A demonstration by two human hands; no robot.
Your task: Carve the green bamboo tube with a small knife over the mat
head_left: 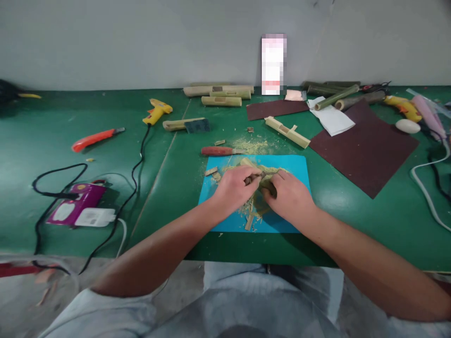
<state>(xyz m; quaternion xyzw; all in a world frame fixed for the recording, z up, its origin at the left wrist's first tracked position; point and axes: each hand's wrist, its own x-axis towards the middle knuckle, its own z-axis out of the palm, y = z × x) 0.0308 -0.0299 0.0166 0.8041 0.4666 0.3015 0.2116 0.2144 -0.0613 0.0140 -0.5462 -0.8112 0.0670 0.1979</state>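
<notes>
Over a blue sheet (218, 213) strewn with pale shavings, my two hands meet. My left hand (234, 190) is closed, its fingers curled round a small dark thing whose kind is hidden. Fingers bent and thumb underneath, my right hand (294, 197) grips a greenish bamboo piece (268, 183), mostly covered by the hands. Beyond my left knuckles shows a pale bamboo end (245, 161); whether it is the same piece I cannot tell. Bamboo chips (211, 171) lie left of the hands. A red-handled chisel (217, 150) rests just past the sheet, with sawdust by its tip.
Cut bamboo tubes (221, 101) and a notched one (287, 132) lie farther back. Brown sandpaper sheets (366, 150) are at right. A yellow glue gun (155, 111), a red cutter (97, 139) and a purple power strip (79, 204) with trailing cables occupy the left. A phone (273, 64) leans on the wall.
</notes>
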